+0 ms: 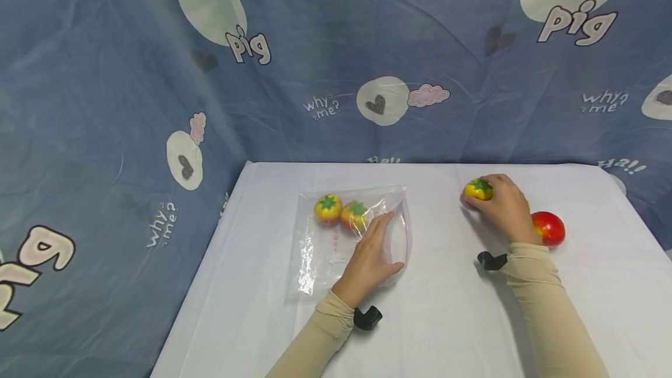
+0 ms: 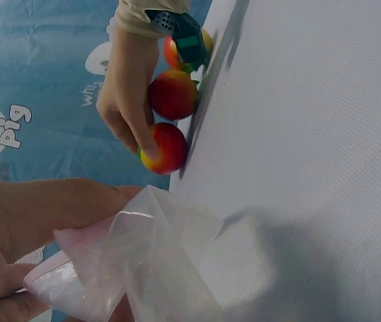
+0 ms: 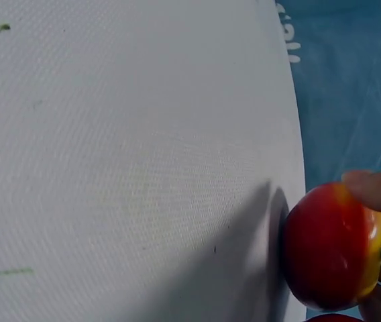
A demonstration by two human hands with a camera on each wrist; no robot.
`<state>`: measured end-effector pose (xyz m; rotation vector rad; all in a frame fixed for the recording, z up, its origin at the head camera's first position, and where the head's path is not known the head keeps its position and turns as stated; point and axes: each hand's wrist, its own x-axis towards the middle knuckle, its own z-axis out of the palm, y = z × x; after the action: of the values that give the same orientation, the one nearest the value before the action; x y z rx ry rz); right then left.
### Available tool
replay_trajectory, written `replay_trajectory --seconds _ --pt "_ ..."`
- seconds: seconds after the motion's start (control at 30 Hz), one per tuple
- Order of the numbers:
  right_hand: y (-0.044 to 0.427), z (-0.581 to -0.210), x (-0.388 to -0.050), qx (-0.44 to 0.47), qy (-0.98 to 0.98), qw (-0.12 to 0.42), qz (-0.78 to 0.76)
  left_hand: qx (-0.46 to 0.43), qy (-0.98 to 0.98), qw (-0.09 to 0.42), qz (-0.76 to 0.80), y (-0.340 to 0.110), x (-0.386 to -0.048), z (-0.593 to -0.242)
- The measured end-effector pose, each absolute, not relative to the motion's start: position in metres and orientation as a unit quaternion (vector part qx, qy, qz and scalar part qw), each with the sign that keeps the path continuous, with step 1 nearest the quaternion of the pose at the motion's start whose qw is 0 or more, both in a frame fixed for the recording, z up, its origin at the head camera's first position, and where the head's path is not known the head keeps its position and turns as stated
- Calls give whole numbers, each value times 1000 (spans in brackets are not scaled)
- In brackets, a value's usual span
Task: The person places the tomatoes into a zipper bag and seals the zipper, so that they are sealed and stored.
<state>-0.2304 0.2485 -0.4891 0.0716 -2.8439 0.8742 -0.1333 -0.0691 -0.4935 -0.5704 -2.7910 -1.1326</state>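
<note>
1. Fingers of your right hand (image 1: 506, 209) grip a tomato-like fruit (image 1: 478, 190), well right of the bag; can't tell if it's off the table (image 1: 436, 308).
2. Fingers of your left hand (image 1: 367, 261) spread, not clenched, touching the clear bag (image 1: 307, 255) at its pink-edged mouth, which faces right.
3. Done, by the look of it: two in. First bagged fruit (image 1: 328, 209) and second bagged fruit (image 1: 354, 216) show through the plastic.
4. Left, I judge: three. The gripped one, a red fruit (image 1: 550, 229) by your right cuff, plus a middle fruit (image 2: 172, 95), seen from the left wrist.
5. Bag not sealed yet, I'd say.
</note>
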Motion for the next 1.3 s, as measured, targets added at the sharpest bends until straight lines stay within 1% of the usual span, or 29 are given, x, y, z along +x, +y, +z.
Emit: replay_trajectory --seconds 0.2,0.53,1.07,1.3 --pt "243 -490 -231 51 -956 89 275 -191 -909 40 -367 -69 -134 -493" --pt "242 -490 -230 39 -957 83 277 -190 -911 38 -365 -68 -135 -493" --pt "245 -491 -226 48 -957 82 275 -190 -910 34 -366 -68 -133 -492" --pt "247 -490 -225 52 -953 94 284 -192 -911 39 -362 -69 -133 -494"
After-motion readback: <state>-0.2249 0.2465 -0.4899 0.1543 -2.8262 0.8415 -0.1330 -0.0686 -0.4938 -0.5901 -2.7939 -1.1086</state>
